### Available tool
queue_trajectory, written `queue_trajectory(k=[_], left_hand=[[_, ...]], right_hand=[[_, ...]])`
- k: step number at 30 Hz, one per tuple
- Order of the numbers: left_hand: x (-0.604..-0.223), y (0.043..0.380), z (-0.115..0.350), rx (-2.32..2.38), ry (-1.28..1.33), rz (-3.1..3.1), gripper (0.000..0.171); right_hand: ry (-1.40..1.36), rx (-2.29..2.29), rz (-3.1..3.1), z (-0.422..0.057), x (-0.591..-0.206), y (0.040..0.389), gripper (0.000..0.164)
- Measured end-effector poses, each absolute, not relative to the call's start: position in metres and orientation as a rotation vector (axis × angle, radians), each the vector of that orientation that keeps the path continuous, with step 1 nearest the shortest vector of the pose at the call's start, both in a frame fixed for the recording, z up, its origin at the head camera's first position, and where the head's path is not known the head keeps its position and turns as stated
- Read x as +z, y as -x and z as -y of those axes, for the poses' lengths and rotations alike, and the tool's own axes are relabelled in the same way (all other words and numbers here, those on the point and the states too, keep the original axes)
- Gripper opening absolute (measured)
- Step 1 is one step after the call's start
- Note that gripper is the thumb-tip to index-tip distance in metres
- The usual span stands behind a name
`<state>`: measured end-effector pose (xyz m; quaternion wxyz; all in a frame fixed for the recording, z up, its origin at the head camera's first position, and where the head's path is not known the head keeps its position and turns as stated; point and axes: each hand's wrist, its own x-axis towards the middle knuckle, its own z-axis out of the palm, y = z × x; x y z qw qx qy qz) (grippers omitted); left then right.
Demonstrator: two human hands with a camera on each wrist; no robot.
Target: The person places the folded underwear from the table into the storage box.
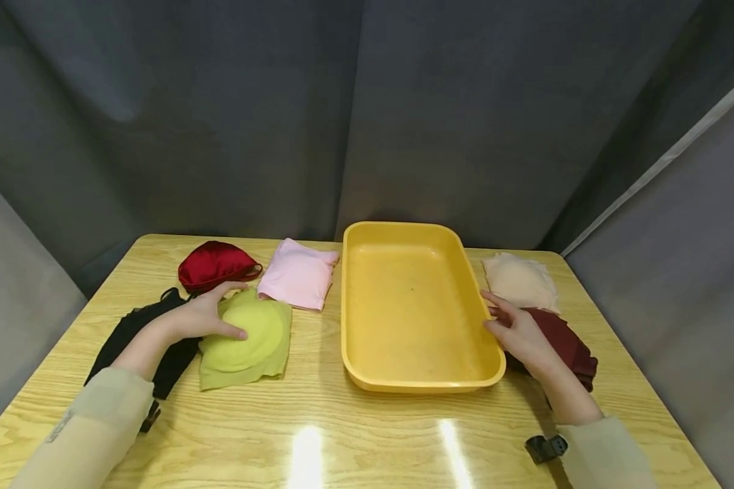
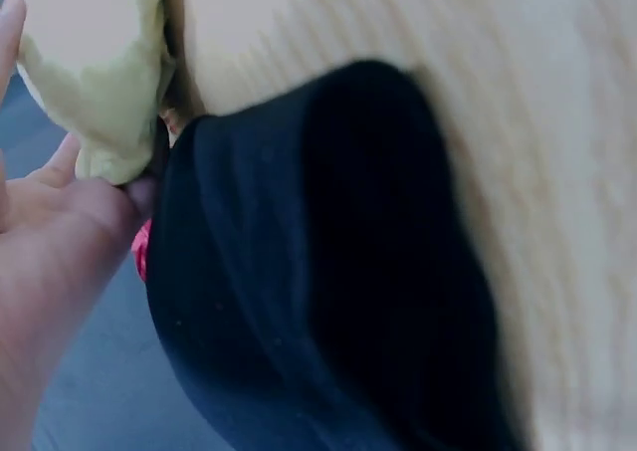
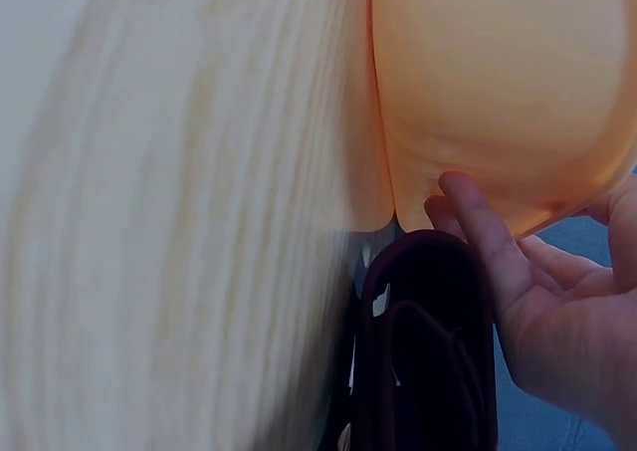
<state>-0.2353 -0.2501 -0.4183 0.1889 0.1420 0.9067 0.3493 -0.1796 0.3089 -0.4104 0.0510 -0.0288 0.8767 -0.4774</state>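
Observation:
A yellow-green folded bra (image 1: pixel 253 333) lies at the left of the table under my left hand (image 1: pixel 204 316). That hand's thumb and fingers are spread apart across the cup, and in the left wrist view some fingertips (image 2: pixel 105 197) meet its lower edge. A black bra (image 1: pixel 153 333) lies beneath the left wrist. My right hand (image 1: pixel 520 333) touches the outer right side of a yellow plastic tray (image 1: pixel 412 312) with extended fingers. Partly hidden behind that hand is a dark maroon bra (image 1: pixel 563 343).
Behind the yellow-green bra lie a red satin bra (image 1: pixel 217 265) and a pink folded bra (image 1: pixel 300 272). A beige bra (image 1: pixel 520 278) sits at the back right. Grey curtains (image 1: pixel 342 115) stand behind the wooden table (image 1: pixel 251 435) and at both sides.

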Motion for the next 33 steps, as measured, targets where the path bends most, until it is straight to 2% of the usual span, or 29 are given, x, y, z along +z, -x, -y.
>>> queue_trajectory(k=[16, 33], left_hand=[[-0.410, 0.228, 0.255, 1.395, -0.427, -2.310, 0.078], [-0.402, 0.216, 0.251, 1.579, -0.289, -2.212, 0.072]], right_hand=[[0.073, -1.439, -2.652, -0.310, -0.410, 0.180, 0.061], [0.081, -1.406, -2.675, -0.307, -0.406, 0.178, 0.060]])
